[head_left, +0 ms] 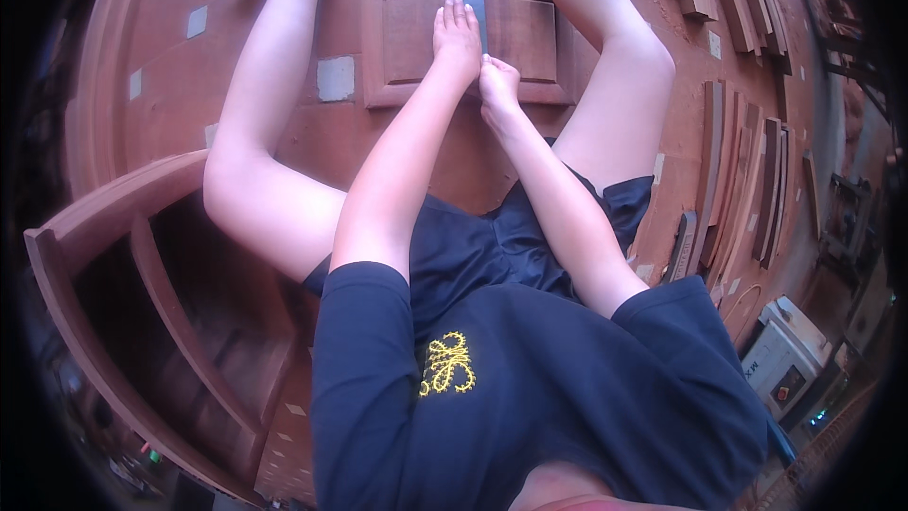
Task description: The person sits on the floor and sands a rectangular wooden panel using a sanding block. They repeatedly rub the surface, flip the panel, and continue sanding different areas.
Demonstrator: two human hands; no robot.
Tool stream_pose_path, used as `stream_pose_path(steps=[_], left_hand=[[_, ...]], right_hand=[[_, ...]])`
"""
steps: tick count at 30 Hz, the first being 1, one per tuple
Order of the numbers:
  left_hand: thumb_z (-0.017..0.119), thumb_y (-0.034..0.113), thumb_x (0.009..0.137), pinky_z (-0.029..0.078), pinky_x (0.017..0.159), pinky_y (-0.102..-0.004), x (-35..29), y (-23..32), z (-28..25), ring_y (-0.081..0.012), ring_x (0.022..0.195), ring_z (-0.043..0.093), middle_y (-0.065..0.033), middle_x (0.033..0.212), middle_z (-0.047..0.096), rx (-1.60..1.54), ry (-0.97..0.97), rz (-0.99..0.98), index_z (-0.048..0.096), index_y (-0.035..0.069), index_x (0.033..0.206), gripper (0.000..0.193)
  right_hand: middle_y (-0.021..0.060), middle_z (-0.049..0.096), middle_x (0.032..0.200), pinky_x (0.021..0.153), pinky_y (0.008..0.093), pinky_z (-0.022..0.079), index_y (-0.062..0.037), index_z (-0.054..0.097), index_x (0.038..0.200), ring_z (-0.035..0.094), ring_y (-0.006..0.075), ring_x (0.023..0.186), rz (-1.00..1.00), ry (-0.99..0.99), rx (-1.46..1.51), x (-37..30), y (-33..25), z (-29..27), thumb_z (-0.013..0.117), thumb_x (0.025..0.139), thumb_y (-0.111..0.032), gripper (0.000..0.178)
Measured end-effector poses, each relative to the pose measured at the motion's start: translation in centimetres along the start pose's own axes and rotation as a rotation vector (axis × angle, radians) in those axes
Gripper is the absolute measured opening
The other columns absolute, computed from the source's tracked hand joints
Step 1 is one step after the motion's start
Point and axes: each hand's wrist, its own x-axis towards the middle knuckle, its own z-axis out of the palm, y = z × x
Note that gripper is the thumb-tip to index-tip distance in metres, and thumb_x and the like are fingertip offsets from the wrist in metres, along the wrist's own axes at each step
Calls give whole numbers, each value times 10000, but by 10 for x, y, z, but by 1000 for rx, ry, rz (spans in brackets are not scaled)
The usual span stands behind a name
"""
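The framed wooden panel (520, 43) lying beneath both hands could be scratched if the grey strip (480, 14) along the right edge of the left hand (458, 36), flat with fingers straight, skidded because the right hand (498, 83), curled closed and seemingly pinching its near end, slipped.

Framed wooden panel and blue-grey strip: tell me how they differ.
Colour: the framed wooden panel is reddish-brown, the blue-grey strip far cooler in tone. Size: the panel is broad, the strip narrow. Edge: the panel has a wide border, the strip none visible. Both are partly hidden.
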Motion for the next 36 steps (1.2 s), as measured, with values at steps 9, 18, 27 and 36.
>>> stream_pose_path(steps=[9, 18, 27, 36], left_hand=[[546, 396, 873, 90, 1190, -498, -60, 5, 13, -457, 1457, 81, -376, 1527, 81, 12, -65, 3, 116, -167, 1450, 914], [601, 511, 802, 105, 1183, -509, -116, 0, 11, -478, 1446, 109, -391, 1509, 125, -71, -168, 101, 175, -166, 1438, 1022], [540, 355, 875, 134, 1181, -510, -79, -27, 23, -478, 1428, 179, -393, 1492, 179, -50, 67, -48, 207, -188, 1415, 835], [608, 361, 811, 85, 1193, -517, -66, -11, 29, -483, 1429, 166, -403, 1470, 215, 35, 287, 81, 258, -197, 1392, 878]], right_hand=[[8, 637, 719, 510, 257, 393, 10, 702, 884, 508, 73, 580, -1, -47, -449, -30, 22, -26, 552, 963, -142, 227], [-7, 626, 737, 554, 240, 390, -4, 697, 864, 498, 61, 610, 299, -95, -315, -104, -4, -27, 512, 993, -149, 268], [-38, 554, 666, 564, 283, 387, 30, 648, 772, 430, 62, 621, 32, -93, -236, -58, 14, 11, 523, 979, -135, 293], [-15, 621, 786, 622, 267, 403, 45, 677, 886, 477, 64, 697, 150, 4, -75, -66, 4, 2, 487, 1010, -137, 291]])
